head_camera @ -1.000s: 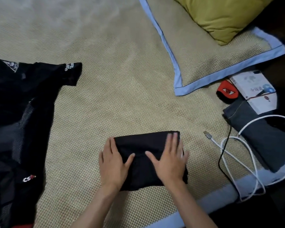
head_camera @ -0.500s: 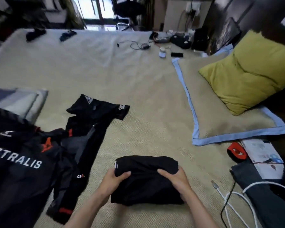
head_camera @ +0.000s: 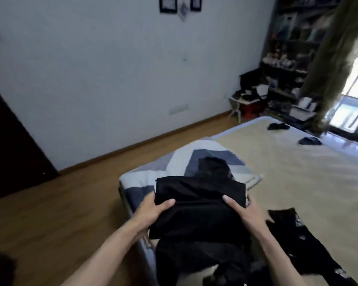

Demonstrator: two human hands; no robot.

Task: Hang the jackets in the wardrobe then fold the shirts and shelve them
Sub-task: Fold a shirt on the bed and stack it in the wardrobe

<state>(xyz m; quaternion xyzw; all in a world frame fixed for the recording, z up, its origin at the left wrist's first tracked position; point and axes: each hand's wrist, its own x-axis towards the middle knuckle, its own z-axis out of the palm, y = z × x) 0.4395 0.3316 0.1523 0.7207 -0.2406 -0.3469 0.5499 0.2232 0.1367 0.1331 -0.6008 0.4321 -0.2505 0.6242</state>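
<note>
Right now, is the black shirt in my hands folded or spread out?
Folded. The black shirt forms a compact rectangle, gripped at its sides by the left hand and right hand.

bare wood floor [head_camera: 56, 213] open at left, black clothes [head_camera: 196, 263] piled below, folded quilt [head_camera: 153, 172] ahead

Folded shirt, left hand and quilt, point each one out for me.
Folded shirt [head_camera: 198, 209]: head view, middle of its top face.
Left hand [head_camera: 151, 211]: head view, back of the hand, thumb on the shirt.
Quilt [head_camera: 174, 162]: head view, a pale zigzag stripe.
</note>
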